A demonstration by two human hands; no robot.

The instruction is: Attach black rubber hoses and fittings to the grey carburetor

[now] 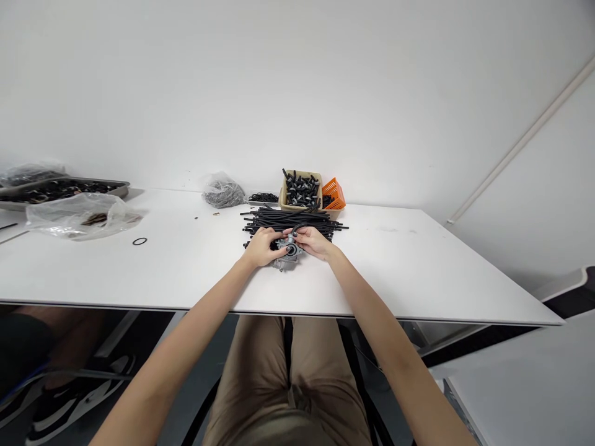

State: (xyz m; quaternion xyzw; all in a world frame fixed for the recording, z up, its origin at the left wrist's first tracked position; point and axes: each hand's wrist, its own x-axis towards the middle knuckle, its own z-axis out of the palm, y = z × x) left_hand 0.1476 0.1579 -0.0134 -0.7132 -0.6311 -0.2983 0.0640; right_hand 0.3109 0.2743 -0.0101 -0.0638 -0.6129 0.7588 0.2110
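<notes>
A small grey metal part with a round black opening rests on the white table, held between both hands. My left hand wraps its left side with fingers closed. From the right, my right hand pinches the part's top, where a black hose curves up. Just behind the hands lies a pile of black hoses.
A beige bin of black parts and an orange basket stand behind the pile. A clear bag of small pieces lies left of them. At far left are a metal tray, a plastic bag and a black ring.
</notes>
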